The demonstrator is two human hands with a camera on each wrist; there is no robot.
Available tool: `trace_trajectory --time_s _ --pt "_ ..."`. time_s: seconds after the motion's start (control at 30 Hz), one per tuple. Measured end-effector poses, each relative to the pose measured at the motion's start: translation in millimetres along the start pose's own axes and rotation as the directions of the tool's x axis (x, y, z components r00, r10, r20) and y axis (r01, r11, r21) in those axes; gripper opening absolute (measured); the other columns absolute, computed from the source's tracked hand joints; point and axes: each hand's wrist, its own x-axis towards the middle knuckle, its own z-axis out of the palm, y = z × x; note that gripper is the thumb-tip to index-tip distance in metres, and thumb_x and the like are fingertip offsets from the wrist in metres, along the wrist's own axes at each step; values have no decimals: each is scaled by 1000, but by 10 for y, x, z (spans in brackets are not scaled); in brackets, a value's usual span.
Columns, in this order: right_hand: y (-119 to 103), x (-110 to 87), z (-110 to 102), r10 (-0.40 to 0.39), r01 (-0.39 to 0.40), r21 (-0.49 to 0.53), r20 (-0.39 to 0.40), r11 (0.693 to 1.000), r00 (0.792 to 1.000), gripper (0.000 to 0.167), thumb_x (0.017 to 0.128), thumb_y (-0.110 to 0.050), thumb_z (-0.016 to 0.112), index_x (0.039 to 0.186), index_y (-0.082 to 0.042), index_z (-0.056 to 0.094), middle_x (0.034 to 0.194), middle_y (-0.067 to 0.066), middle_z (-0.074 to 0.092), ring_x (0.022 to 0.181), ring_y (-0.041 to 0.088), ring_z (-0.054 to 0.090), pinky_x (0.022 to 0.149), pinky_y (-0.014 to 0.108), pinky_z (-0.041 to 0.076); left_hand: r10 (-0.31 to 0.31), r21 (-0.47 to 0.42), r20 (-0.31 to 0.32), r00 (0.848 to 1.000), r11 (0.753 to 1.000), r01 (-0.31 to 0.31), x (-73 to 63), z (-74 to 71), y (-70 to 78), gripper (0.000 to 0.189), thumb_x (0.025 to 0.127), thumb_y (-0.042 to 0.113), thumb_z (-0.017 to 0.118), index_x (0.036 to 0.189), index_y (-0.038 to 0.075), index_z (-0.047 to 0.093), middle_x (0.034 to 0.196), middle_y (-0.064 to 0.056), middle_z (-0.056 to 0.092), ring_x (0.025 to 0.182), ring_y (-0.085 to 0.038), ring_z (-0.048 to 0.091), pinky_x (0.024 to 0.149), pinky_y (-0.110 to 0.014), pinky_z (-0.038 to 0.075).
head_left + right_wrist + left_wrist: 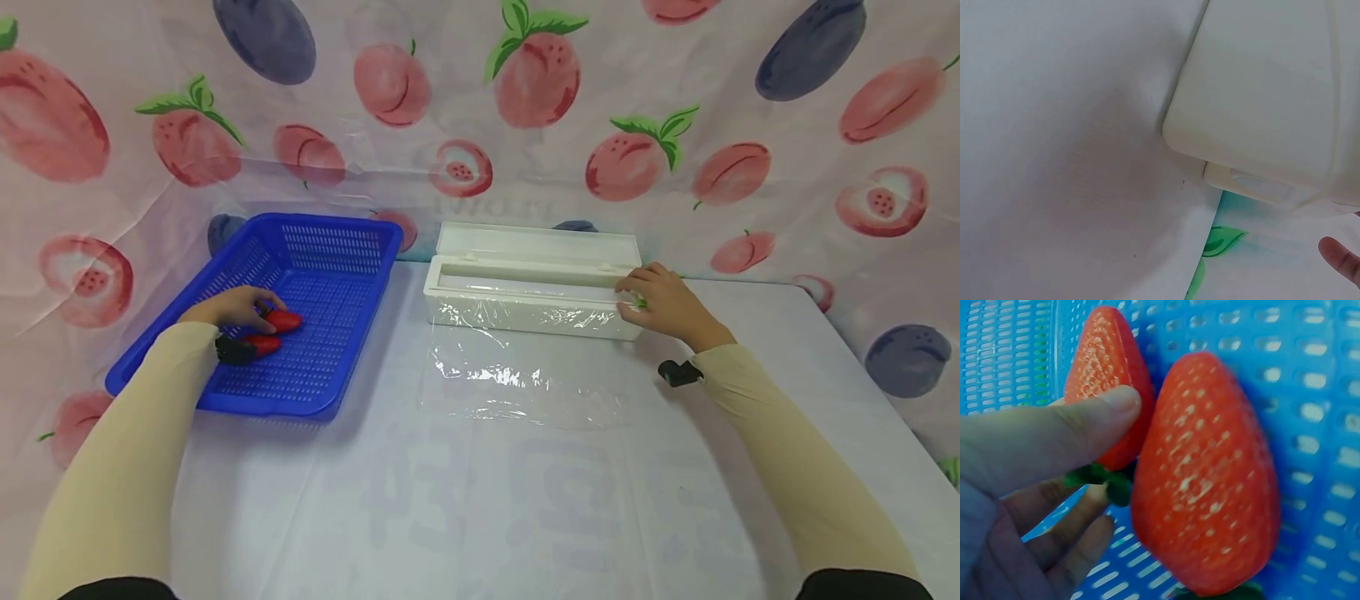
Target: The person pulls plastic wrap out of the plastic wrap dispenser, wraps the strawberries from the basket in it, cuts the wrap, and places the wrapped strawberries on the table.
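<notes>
A red strawberry [1107, 369] with green leaves is pinched between the thumb and fingers of the left hand [234, 307], inside the blue basket [360, 333]. Beside it, a second red strawberry [1207, 475] lies on the basket's slotted floor. On the table, a long white cling film box [525, 321] stands with its lid [536, 240] raised. Clear cling film [510, 379] hangs over its front onto the table. At the box's right end, the right hand [667, 304] pinches a small green piece [641, 302], mostly covered by the fingers. Only one fingertip [1338, 253] shows plainly in the right wrist view.
A white cloth [450, 517] covers the table under the basket and the box. Behind rises a fruit-printed sheet [540, 167]. Dark wrist camera mounts [681, 373] sit at both cuffs, and the table's right edge slants toward the front.
</notes>
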Motion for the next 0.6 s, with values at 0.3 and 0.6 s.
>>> trace_trajectory --time_s 0.3,0.6 --pt "-7 6 0 0 0 3 -5 1000 1000 26 82 -24 63 99 -5 66 102 15 65 100 34 51 83 53 43 -17 -3 22 1000 1000 17 22 33 16 50 85 23 68 124 -4 51 120 -34 49 105 -44 45 88 -53 45" --pt "6 3 8 4 -4 3 -1 1000 1000 26 82 -24 64 99 -5 66 103 15 65 100 34 51 86 53 43 -11 9 21 1000 1000 10 20 46 35 54 85 30 67 123 -5 51 117 -30 51 103 -40 46 87 -51 45"
